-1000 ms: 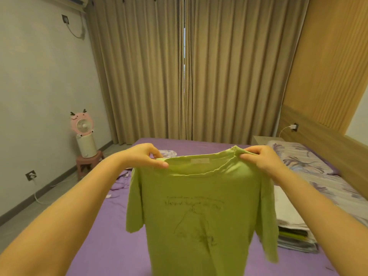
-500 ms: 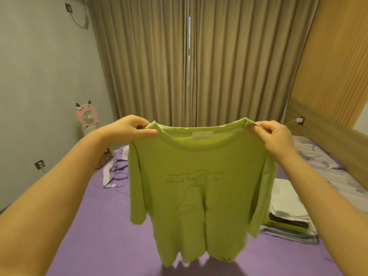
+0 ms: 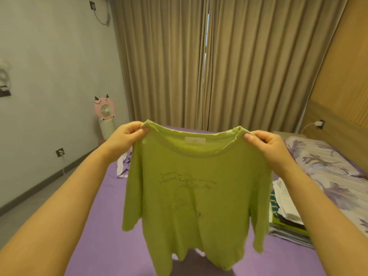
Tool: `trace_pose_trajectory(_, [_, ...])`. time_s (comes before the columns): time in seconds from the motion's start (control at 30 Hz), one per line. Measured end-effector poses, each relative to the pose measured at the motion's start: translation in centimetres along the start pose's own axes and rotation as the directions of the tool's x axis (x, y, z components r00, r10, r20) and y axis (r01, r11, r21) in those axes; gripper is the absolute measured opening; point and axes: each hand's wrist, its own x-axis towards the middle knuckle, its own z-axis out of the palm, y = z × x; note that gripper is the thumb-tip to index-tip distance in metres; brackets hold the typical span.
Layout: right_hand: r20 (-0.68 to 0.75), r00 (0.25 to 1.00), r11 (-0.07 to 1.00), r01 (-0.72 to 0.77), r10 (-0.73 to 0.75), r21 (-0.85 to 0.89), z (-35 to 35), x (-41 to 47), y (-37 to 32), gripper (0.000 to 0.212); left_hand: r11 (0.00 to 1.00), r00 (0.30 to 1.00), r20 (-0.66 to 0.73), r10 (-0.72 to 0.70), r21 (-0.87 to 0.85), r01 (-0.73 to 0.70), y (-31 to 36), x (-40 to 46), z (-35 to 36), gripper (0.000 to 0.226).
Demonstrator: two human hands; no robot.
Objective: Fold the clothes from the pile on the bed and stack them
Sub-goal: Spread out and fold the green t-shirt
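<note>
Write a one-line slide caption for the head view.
Both hands, left hand and right hand, hold a green T-shirt up by its shoulders.

The shirt [image 3: 197, 188] is seen in plain lime green, marked with thin dark line drawing and script; the bed [image 3: 99, 226] is covered in purple; the pillow [image 3: 326, 166] is printed with lilac flowers; the curtains [image 3: 219, 62] are coloured tan.

We hold both arms stretched forward, our left hand [image 3: 127, 135] and right hand [image 3: 267, 145] raised level, fingers curled and thumbs pinching inward.
</note>
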Motion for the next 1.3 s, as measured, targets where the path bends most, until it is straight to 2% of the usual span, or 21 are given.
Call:
trace_pose_trajectory(0.07, [-0.023, 0.999, 0.999, 0.045, -0.045, 0.029, 0.7, 0.2, -1.4, 0.014, 0.991, 0.995, -0.096, 0.036, -0.122, -0.048, 0.9, -0.3, -0.3, 0.015])
trace_pose_trajectory(0.13, [-0.041, 0.996, 0.993, 0.080, -0.077, 0.089, 1.1, 0.5, -2.8, 0.015, 0.981, 0.985, -0.156, 0.073, -0.165, -0.099, 2.2, -0.1, -1.3, 0.015])
trace_pose_trajectory(0.27, [-0.029, 0.996, 0.987, 0.086, -0.083, 0.136, 0.9, 1.6, -4.8, 0.012, 0.994, 0.979, -0.182, 0.093, -0.034, -0.101, 3.8, 1.5, -4.3, 0.015])
trace_pose_trajectory(0.37, [0.037, 0.999, 0.992, -0.004, 0.000, 0.127, 2.3, 3.1, -3.3, 0.009, 0.992, 0.981, -0.186, 0.046, 0.124, -0.023, 1.7, 3.7, -5.2, 0.015])
trace_pose_trajectory(0.53, [0.123, 0.955, 0.962, -0.263, 0.270, -0.071, 8.8, 4.2, 7.1, 0.016, 0.885, 0.980, -0.168, -0.104, 0.434, 0.169, -9.8, 6.7, -3.1, 0.014])
trace_pose_trajectory(0.6, [0.133, 0.918, 0.923, -0.353, 0.373, -0.153, 11.9, 3.1, 12.7, 0.019, 0.867, 0.970, -0.101, -0.220, 0.436, 0.242, -15.8, 6.4, -1.6, 0.016])
trace_pose_trajectory(0.7, [0.147, 0.848, 0.843, -0.457, 0.510, -0.284, 16.3, 1.5, 21.5, 0.025, 0.828, 0.919, 0.005, -0.394, 0.437, 0.352, -25.8, 5.4, 1.1, 0.012])
trace_pose_trajectory(0.87, [0.080, 0.743, 0.706, -0.588, 0.664, -0.395, 21.6, -1.4, 33.2, 0.026, 0.742, 0.813, 0.013, -0.582, 0.418, 0.525, -39.8, 2.8, 5.6, 0.019])
trace_pose_trajectory(0.97, [0.036, 0.697, 0.635, -0.629, 0.716, -0.448, 23.5, -2.3, 38.7, 0.022, 0.715, 0.784, 0.052, -0.619, 0.452, 0.534, -45.9, 2.7, 7.2, 0.022])
trace_pose_trajectory(1.17, [-0.014, 0.685, 0.573, -0.621, 0.729, -0.535, 26.1, -3.4, 47.0, 0.016, 0.692, 0.786, 0.110, -0.609, 0.559, 0.458, -54.3, 4.7, 10.2, 0.023])
trace_pose_trajectory(1.3, [-0.168, 0.666, 0.470, -0.660, 0.727, -0.586, 26.9, -4.3, 50.5, 0.019, 0.650, 0.793, 0.129, -0.595, 0.658, 0.380, -57.9, 6.1, 12.2, 0.022])
